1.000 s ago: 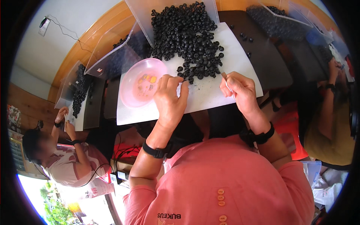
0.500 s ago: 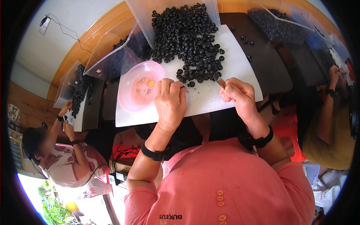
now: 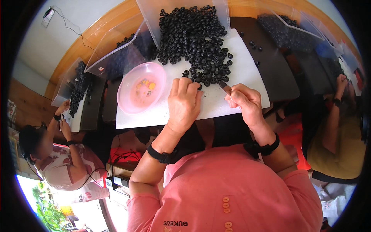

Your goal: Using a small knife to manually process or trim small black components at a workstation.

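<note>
A heap of small round black parts with holes (image 3: 197, 42) spills from a tilted clear bin onto a white board (image 3: 247, 65). My left hand (image 3: 184, 102) is closed at the near edge of the heap. One black round part (image 3: 199, 87) shows at its fingertips, mostly hidden by them. In my right hand (image 3: 248, 101) is a small knife (image 3: 225, 88), its short blade pointing up and left toward the nearest parts. Left of my left hand, a pink plastic bowl (image 3: 123, 91) with a printed bottom rests on the board.
Clear bins of black parts stand at left (image 3: 116, 58) and right (image 3: 286, 33). A few loose parts (image 3: 253, 44) lie on the dark table (image 3: 276, 73). One person (image 3: 63, 162) works at left, another (image 3: 336, 135) at right. Dark specks dot the board near my hands.
My left hand has moved right, nearer the knife, with the black part at its fingertips. The right hand with the knife has shifted only slightly.
</note>
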Available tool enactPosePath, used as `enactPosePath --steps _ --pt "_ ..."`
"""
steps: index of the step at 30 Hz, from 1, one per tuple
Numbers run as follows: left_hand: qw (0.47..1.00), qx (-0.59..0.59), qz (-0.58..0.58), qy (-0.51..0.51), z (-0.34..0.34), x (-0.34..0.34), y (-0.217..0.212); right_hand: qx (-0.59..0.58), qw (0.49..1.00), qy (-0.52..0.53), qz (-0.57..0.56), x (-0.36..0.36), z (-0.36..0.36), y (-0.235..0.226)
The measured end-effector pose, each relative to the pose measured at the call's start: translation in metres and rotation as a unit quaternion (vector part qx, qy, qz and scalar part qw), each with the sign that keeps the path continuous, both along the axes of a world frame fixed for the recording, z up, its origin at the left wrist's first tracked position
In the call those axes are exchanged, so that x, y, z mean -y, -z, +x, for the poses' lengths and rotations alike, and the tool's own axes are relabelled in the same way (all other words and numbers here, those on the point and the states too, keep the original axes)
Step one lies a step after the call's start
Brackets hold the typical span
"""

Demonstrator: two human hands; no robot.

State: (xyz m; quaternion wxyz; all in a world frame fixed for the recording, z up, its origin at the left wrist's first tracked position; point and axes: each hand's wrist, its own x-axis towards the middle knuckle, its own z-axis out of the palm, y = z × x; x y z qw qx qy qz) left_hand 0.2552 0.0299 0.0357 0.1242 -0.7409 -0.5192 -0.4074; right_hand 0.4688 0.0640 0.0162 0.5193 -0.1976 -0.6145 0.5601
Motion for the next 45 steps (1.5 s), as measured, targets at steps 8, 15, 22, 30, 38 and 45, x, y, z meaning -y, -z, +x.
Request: enactPosePath --steps 8,15,22,30,38,45 --pt "0.989 -0.123 -0.039 -0.073 -0.004 -0.019 0.007 0.028 1.0 0.002 0.0 0.002 -0.003 -0.007" --pt "0.998 -0.016 -0.056 -0.016 -0.004 0.022 -0.006 0.02 0.999 0.007 -0.04 -0.005 -0.004 -0.01" --pt "0.999 -0.017 -0.019 -0.036 -0.015 0.0 0.011 0.029 0.996 0.034 -0.075 -0.012 -0.032 -0.037" --pt "0.882 0.418 -0.19 0.108 -0.011 0.02 -0.004 0.163 0.979 0.113 0.045 -0.013 -0.048 -0.019" --pt "0.774 0.552 -0.261 0.169 -0.011 0.019 0.004 0.209 0.957 0.159 0.121 -0.009 -0.051 -0.015" --pt "0.694 0.64 -0.251 0.216 -0.011 0.021 0.006 0.238 0.95 0.175 0.101 -0.008 -0.053 -0.019"
